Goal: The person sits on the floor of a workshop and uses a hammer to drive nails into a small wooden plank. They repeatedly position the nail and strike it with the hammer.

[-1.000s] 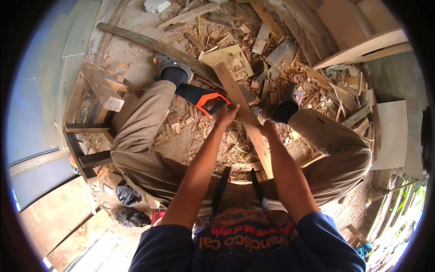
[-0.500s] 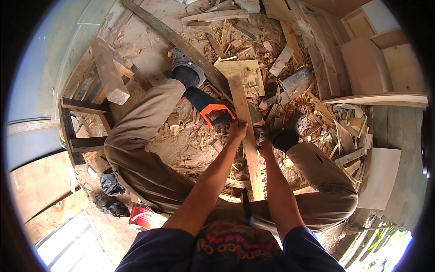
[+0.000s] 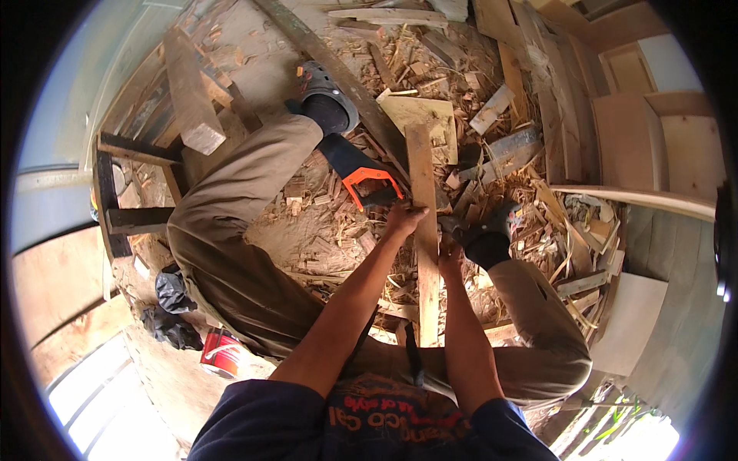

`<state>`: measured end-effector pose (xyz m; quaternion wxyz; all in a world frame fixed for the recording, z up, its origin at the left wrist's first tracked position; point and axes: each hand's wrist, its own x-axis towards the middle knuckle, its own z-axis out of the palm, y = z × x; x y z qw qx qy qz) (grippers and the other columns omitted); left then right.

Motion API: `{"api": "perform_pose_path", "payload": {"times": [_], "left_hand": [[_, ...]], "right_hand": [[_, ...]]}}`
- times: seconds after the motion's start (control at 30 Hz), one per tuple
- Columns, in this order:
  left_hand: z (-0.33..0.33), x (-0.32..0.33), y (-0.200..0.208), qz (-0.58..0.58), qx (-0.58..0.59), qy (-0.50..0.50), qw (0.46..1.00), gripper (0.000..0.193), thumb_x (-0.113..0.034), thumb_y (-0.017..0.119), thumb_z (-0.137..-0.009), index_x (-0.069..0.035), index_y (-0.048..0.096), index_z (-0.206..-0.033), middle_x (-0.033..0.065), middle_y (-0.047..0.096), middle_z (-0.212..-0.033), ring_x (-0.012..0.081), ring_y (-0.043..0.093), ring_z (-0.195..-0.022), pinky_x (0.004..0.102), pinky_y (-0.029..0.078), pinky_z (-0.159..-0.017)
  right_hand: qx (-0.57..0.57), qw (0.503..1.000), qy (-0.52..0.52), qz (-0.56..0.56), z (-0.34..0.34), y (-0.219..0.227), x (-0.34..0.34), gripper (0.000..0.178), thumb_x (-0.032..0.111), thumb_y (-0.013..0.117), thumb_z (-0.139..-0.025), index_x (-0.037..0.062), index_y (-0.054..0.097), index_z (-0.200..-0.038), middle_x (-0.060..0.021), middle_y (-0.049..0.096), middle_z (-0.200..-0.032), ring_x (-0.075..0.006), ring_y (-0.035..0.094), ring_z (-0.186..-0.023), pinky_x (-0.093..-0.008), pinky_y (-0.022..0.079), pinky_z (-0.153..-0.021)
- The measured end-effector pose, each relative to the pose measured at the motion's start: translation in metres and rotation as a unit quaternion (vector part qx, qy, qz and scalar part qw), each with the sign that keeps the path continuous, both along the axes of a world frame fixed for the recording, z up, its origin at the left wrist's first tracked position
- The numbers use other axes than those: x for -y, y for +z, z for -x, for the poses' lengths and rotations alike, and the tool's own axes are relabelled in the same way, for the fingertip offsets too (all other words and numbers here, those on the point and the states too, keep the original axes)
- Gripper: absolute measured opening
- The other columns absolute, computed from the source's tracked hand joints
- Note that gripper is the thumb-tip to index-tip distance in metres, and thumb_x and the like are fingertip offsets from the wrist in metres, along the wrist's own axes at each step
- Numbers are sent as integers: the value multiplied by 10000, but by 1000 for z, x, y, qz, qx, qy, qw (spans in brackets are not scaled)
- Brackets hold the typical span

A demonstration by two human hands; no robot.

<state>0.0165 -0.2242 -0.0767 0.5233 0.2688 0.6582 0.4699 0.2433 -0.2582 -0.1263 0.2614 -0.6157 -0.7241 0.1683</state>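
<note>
Wooden frame (image 3: pixel 138 221): dark bars, well left of our left grip (image 3: pixel 403 219).
Red tin (image 3: pixel 221 352): nearer our body than that grip, off to its left.
Saw (image 3: pixel 346 161): orange-rimmed handle just beyond our left grip, black blade slanting away leftward.
Left grip: fingers closed over the left edge of the plank (image 3: pixel 425 246).
Plank: narrow, running lengthwise away from us, between our two grips.
Right grip (image 3: pixel 451 257): beside the plank's right edge; we cannot tell how far closed, or on what.
Grey shoe (image 3: pixel 500 223): just beyond our right grip, rightward.
</note>
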Motion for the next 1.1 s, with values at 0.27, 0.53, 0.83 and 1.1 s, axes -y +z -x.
{"api": "perform_pose_path", "payload": {"times": [0.27,0.53,0.83,1.1], "left_hand": [[5,-3,24,92,-92,-76,989,454,-418,807,-767,-38,741,-1007,185,734,-970,338,709,-929,432,553,-781],[3,-6,15,122,-190,-104,969,487,-472,789,-761,-21,729,-932,179,727,-881,350,707,-869,430,550,-749],[95,-6,77,117,-116,-126,978,443,-427,734,-831,1,711,-941,172,716,-808,336,692,-759,414,532,-709],[201,77,167,-49,-201,66,976,309,-302,696,-905,-20,691,-1031,186,721,-982,297,711,-905,371,548,-783]], "right_hand": [[9,989,-104,105,4,48,13,293,254,630,-949,-3,525,-1041,-255,637,-841,-454,622,-768,-522,472,-678],[89,968,-209,110,52,119,2,322,315,623,-945,23,509,-1016,-259,666,-878,-485,638,-845,-555,494,-711],[-28,996,-82,16,100,151,-54,512,418,676,-908,-14,525,-1137,-290,653,-936,-508,621,-891,-524,502,-743],[93,940,318,79,182,88,24,446,351,716,-868,37,535,-1127,-266,634,-988,-454,627,-905,-538,493,-739]]}}
